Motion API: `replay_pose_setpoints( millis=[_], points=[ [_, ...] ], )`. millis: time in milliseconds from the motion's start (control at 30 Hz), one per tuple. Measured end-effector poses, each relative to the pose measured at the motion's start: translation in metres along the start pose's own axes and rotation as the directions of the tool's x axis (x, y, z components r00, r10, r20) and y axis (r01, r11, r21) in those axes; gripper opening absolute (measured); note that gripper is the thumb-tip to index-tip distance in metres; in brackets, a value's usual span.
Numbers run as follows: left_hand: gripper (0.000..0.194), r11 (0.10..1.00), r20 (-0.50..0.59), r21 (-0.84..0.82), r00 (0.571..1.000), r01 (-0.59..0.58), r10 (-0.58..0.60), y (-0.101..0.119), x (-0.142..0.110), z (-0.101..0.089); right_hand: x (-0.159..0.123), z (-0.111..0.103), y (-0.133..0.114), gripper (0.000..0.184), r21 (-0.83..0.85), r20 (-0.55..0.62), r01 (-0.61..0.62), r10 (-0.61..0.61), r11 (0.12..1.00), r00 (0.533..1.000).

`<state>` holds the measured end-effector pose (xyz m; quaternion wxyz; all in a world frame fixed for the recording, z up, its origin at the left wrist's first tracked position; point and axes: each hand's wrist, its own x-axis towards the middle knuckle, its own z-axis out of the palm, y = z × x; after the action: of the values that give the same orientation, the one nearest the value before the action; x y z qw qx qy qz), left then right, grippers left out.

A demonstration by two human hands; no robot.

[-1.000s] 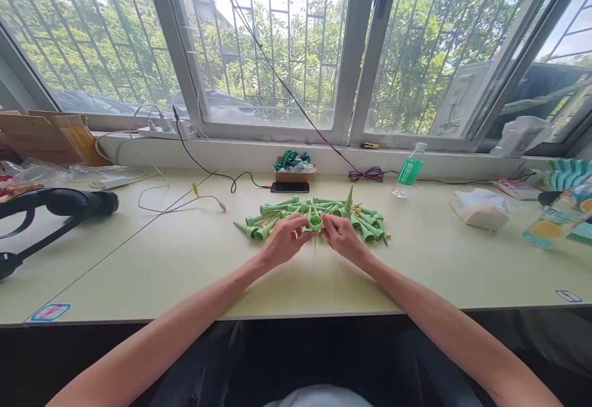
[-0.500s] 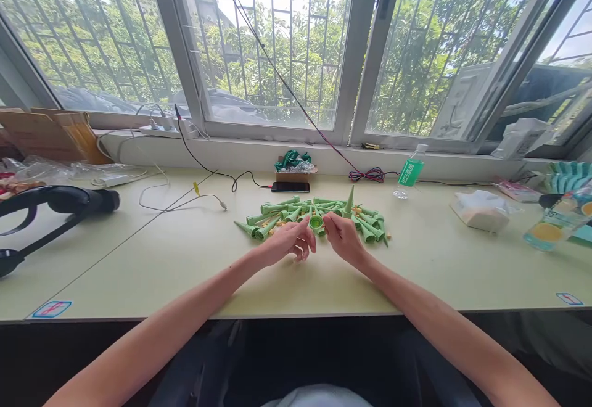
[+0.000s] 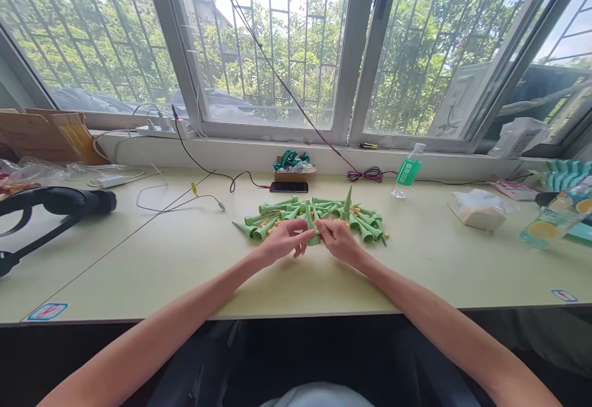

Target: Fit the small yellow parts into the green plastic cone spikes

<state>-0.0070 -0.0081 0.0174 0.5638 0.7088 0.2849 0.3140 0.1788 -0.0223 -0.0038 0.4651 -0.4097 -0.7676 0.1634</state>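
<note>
Desk (image 3: 185, 271): loose pile (image 3: 367, 231) of green cones mid-top, between front and rear edges. Judged hazard: a knuckle brushing the pile could start cones rolling towards the front edge, since they are tapered and lie unfixed; the upright cone (image 3: 346, 205), towards the pile's right end, looks easiest to topple.

Left hand (image 3: 283, 238): gripping the held cone (image 3: 309, 219), thumb across its front, lower fingers loose. Right hand (image 3: 341, 240): curled closed, fingertips at that cone's side; what they pinch, if anything, I cannot tell. Held cone sits between the hands, at the pile's front side, point up, wide end towards the front edge. It could twist or slip, I judge, if the light left-hand hold slackens while the right pushes.

Containers. Carton (image 3: 55, 137): by the desk's rear left corner, contents hidden. Bottle (image 3: 408, 172): near the rear edge, right of centre, green label; liquid level unclear. Box (image 3: 295, 177): at the rear edge, filled with crumpled green and silvery wrapping. Cones: several mouths face the front edge, insides too small to read. Tan bits (image 3: 386, 235): loose, outside any container, could scatter if knocked
</note>
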Motion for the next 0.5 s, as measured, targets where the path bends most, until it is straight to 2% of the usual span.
replay_pose_setpoints(
  millis=[67,133,300,500],
  points=[
    [0.035,0.982,-0.048,0.171,0.995,-0.08,0.089,0.0005,-0.0012,0.0016,-0.0001,-0.0005,-0.0002,0.05,0.009,0.023,-0.021,0.02,1.0,1.0],
    [0.034,0.967,-0.061,0.232,0.99,-0.108,0.125,0.0011,-0.0017,0.0031,-0.0001,-0.0009,0.0,0.05,0.023,0.035,-0.037,0.036,0.999,0.999],
    [0.037,0.992,-0.025,0.073,0.994,-0.107,0.109,0.0035,0.0002,0.0051,0.0014,-0.0006,0.0004,0.052,0.037,0.028,-0.06,0.059,0.997,0.998],
    [0.034,0.994,-0.082,-0.066,0.993,-0.087,0.082,0.0045,0.0029,0.0029,0.0025,-0.0038,-0.0027,0.048,0.099,0.054,-0.081,0.076,0.992,0.996]
  ],
)
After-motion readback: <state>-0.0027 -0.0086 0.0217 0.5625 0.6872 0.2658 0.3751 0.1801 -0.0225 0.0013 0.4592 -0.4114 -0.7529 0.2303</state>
